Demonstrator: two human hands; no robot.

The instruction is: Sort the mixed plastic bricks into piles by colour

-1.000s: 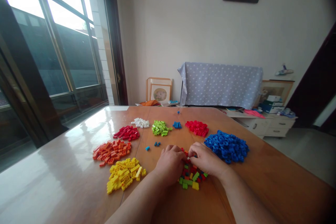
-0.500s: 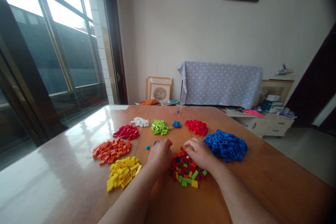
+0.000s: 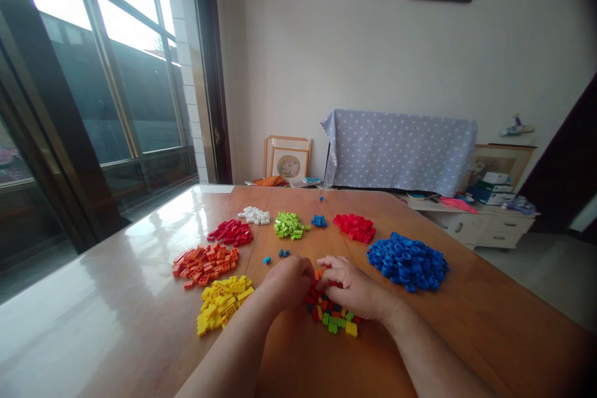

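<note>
A mixed pile of small toy building bricks [image 3: 339, 323] in red, green, yellow, orange and dark blue lies between my hands. My left hand [image 3: 291, 281] is at the pile's left edge with its fingers curled inward; whatever they hold is hidden. Over the pile's upper right part, my right hand [image 3: 352, 287] reaches in with bent fingers spread apart, touching or just above the red and orange bricks. Beyond my left hand lie a few dark blue bricks [image 3: 283, 253] and a light blue brick [image 3: 267, 260].
Sorted piles surround the mixed one: yellow bricks [image 3: 222, 303], orange bricks [image 3: 205, 264], dark red bricks [image 3: 231, 232], white bricks [image 3: 255, 216], lime bricks [image 3: 289, 226], a small blue group [image 3: 319, 221], red bricks [image 3: 354, 227] and a large blue heap [image 3: 407, 261]. All rest on the wooden table [image 3: 144, 323].
My right hand has moved down and left into the mixed pile. My left hand has shifted slightly down and right, nearer to it. The whole view has moved a little.
</note>
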